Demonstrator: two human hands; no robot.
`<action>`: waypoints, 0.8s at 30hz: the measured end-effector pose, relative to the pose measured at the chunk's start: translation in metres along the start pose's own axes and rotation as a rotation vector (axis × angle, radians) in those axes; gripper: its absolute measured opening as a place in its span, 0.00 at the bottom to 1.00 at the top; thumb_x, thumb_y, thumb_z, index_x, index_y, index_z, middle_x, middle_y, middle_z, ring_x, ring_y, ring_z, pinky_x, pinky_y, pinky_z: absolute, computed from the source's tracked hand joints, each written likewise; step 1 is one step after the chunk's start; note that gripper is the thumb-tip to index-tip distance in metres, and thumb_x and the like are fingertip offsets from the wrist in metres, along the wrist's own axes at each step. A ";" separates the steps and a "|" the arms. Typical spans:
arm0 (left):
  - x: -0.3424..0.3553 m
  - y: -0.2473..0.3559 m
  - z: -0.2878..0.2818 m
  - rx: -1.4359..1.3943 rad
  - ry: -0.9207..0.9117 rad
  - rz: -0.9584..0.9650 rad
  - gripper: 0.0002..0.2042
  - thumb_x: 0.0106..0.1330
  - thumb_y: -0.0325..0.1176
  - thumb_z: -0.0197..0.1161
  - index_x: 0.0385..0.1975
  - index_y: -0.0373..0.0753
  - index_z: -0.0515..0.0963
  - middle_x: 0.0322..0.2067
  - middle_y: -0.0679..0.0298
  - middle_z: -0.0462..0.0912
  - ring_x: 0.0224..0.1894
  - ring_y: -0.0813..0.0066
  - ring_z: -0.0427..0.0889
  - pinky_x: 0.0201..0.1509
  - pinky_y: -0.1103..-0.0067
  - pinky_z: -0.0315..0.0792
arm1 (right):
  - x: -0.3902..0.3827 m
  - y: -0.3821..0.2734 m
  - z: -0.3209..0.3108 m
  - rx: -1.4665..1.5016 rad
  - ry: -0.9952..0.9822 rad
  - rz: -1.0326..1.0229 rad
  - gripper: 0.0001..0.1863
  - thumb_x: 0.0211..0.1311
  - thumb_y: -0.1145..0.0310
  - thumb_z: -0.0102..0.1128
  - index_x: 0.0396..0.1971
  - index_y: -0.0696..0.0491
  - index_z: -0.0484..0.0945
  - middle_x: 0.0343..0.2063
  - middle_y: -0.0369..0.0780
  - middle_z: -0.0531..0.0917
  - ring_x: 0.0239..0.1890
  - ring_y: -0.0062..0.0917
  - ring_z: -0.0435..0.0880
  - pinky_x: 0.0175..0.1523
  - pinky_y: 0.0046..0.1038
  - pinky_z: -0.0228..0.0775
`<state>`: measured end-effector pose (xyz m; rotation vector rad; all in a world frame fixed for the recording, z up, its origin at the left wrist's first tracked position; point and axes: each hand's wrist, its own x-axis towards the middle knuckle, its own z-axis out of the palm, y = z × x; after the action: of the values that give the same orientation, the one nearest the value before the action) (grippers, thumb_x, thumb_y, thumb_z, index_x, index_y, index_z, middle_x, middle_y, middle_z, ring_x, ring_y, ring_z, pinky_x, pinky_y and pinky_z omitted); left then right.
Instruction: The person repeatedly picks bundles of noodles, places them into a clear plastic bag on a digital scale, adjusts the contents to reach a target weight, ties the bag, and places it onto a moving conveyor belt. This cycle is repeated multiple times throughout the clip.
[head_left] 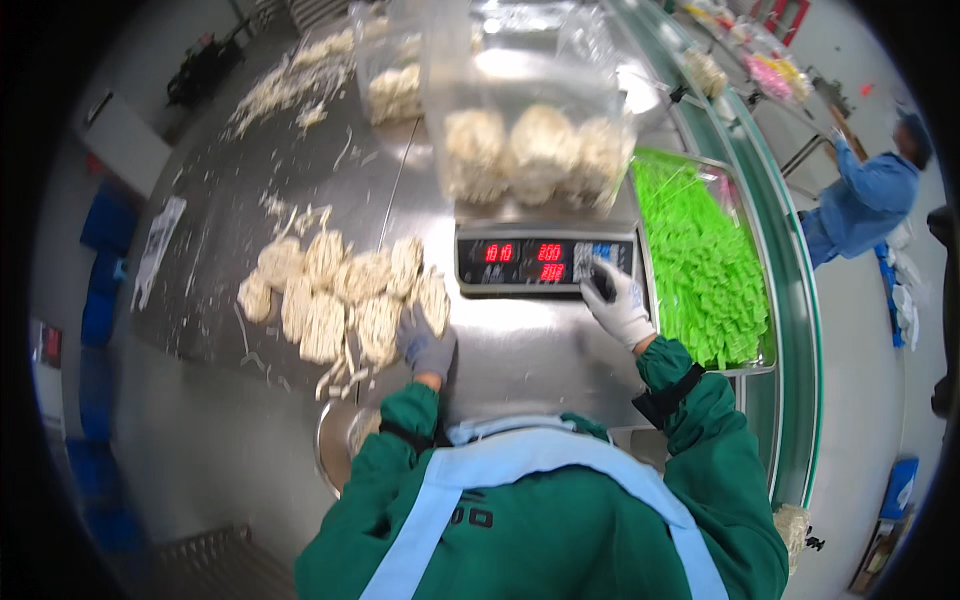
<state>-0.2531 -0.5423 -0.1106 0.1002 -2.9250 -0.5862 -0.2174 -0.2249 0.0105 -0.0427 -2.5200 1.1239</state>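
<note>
My left hand (425, 345) in a grey glove rests at the right end of a pile of pale noodle nests (322, 335), fingers apart and touching one. My right hand (615, 305) in a white-and-grey glove has its fingers loosely spread at the keypad of a digital scale (520, 278) with a red display. On the scale stands a large clear plastic bag (470, 70) holding several noodle nests. A second clear bag of noodles (392, 92) is behind it, to the left.
A metal tray of green strips (700, 260) lies right of the scale, beside a green conveyor edge (785, 340). Loose noodle scraps (290, 75) lie on the steel table (210, 230). A co-worker in blue (855, 200) stands at the right. A steel bowl (330, 450) is below left.
</note>
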 end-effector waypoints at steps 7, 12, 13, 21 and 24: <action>-0.005 0.010 -0.019 -0.131 0.175 0.121 0.34 0.54 0.41 0.63 0.60 0.35 0.63 0.59 0.48 0.60 0.63 0.47 0.56 0.67 0.57 0.51 | 0.214 -0.105 -0.071 -0.303 0.590 -0.305 0.58 0.42 0.42 0.73 0.66 0.60 0.50 0.59 0.54 0.64 0.64 0.47 0.61 0.66 0.42 0.58; -0.009 0.007 -0.043 -0.222 0.259 0.219 0.30 0.55 0.35 0.62 0.59 0.33 0.64 0.58 0.47 0.61 0.62 0.47 0.58 0.66 0.58 0.53 | 0.305 -0.101 -0.053 -0.414 0.458 0.283 0.58 0.41 0.44 0.74 0.66 0.61 0.54 0.60 0.55 0.68 0.63 0.43 0.67 0.64 0.40 0.63; -0.010 0.004 -0.048 -0.243 0.259 0.216 0.30 0.55 0.34 0.63 0.58 0.33 0.64 0.58 0.47 0.61 0.61 0.47 0.58 0.65 0.58 0.53 | 0.313 -0.098 -0.051 -0.188 0.267 0.318 0.49 0.42 0.48 0.75 0.60 0.61 0.63 0.51 0.51 0.75 0.54 0.38 0.75 0.55 0.36 0.69; 0.034 0.026 -0.118 -0.417 0.322 0.331 0.26 0.59 0.32 0.60 0.57 0.29 0.65 0.54 0.47 0.68 0.58 0.49 0.64 0.64 0.61 0.58 | 0.239 -0.153 -0.129 0.902 -0.167 -0.003 0.07 0.62 0.71 0.60 0.37 0.58 0.76 0.24 0.34 0.77 0.25 0.18 0.77 0.40 0.32 0.82; 0.092 0.079 -0.176 -0.606 0.457 0.431 0.37 0.57 0.37 0.68 0.62 0.27 0.58 0.58 0.43 0.64 0.62 0.46 0.61 0.67 0.60 0.54 | 0.202 -0.183 -0.149 1.003 -0.242 -0.083 0.07 0.65 0.72 0.56 0.39 0.58 0.77 0.21 0.33 0.75 0.24 0.19 0.77 0.45 0.36 0.81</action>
<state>-0.3174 -0.5449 0.0930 -0.3995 -2.1302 -1.1468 -0.3296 -0.2075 0.2996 0.4764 -1.8189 2.3016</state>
